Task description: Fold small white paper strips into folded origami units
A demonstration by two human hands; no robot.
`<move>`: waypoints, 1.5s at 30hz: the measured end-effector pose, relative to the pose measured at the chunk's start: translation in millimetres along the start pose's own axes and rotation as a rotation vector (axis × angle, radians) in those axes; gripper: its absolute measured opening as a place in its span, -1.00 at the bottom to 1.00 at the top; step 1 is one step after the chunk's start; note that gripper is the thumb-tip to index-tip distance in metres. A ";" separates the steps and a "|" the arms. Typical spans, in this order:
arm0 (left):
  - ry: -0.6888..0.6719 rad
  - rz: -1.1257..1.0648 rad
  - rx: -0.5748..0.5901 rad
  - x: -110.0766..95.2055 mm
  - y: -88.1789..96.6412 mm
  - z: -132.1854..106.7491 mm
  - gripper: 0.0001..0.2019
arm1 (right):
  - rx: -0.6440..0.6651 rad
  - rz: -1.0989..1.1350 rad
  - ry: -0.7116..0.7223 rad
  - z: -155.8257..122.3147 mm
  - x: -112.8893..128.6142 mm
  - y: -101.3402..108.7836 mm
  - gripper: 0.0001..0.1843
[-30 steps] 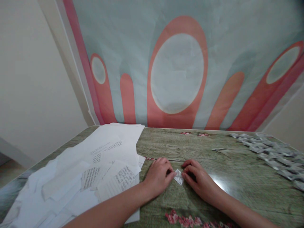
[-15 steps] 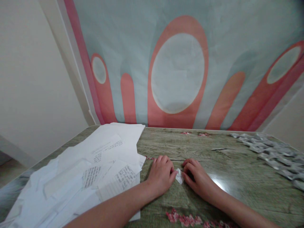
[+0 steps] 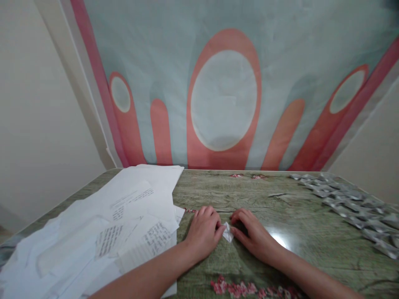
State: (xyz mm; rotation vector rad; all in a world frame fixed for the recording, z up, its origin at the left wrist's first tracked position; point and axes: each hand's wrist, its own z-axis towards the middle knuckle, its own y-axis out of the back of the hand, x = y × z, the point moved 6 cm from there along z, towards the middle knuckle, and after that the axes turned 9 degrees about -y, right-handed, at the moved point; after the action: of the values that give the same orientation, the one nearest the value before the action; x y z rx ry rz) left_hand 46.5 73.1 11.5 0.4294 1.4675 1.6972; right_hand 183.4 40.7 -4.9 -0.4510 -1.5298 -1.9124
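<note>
A small folded piece of white paper [image 3: 227,234] rests on the green patterned table [image 3: 274,249] between my two hands. My left hand [image 3: 204,231] lies knuckles up with its fingers curled, and its thumb and fingertips pinch the left edge of the piece. On the other side, my right hand [image 3: 252,234] is curled the same way and pinches the right edge. Both forearms reach in from the bottom of the view. Most of the paper piece is hidden under my fingers.
A loose heap of white sheets [image 3: 102,232], some with handwriting, covers the table's left part. Several small folded paper pieces [image 3: 349,201] lie in rows at the far right. A pink and pale blue patterned sheet [image 3: 224,91] hangs behind the table.
My hands have drawn slightly closer together on the folded piece and press it down. The camera has turned a little to the right and tilted, so everything sits further left in view.
</note>
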 end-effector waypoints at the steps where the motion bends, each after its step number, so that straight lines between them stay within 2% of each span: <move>1: -0.002 -0.002 -0.005 0.0 0.3 0.0 -0.89 | 0.000 0.012 0.012 1.1 -2.6 2.4 -0.86; 3: 0.001 -0.006 -0.011 0.2 0.7 0.1 -0.89 | -0.008 0.010 0.031 6.1 -12.3 8.4 -0.68; 6: 0.005 -0.020 -0.011 0.6 0.9 0.3 -0.90 | -0.031 -0.052 0.001 21.8 -41.6 19.1 -0.53; 15: -0.007 -0.043 -0.013 4.6 -3.2 1.6 -0.91 | -0.169 -0.162 -0.156 91.5 -168.8 67.0 -0.31; 20: -0.013 -0.085 -0.034 4.5 -3.5 0.7 -0.90 | -0.227 -0.196 -0.237 110.8 -228.0 99.7 -0.24; 25: -0.020 -0.111 -0.038 4.7 -4.6 1.2 -0.90 | -0.247 -0.238 -0.324 107.0 -275.4 128.1 -0.22; 31: -0.035 -0.107 -0.032 5.4 -4.0 1.9 -0.89 | -0.268 -0.298 -0.387 91.5 -316.0 155.5 -0.26; 38: -0.037 -0.133 -0.025 4.5 -2.0 2.9 -0.89 | -0.275 -0.374 -0.432 67.5 -347.3 185.3 -0.28; 45: -0.036 -0.132 -0.021 4.9 -2.6 2.9 -0.88 | -0.305 -0.446 -0.464 36.1 -364.5 209.2 -0.27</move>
State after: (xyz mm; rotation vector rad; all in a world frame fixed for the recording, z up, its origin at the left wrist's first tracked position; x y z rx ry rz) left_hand 46.6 78.7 8.6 0.3428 1.4189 1.5915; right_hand 586.6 147.5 -67.9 -0.7841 -1.7377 -2.5392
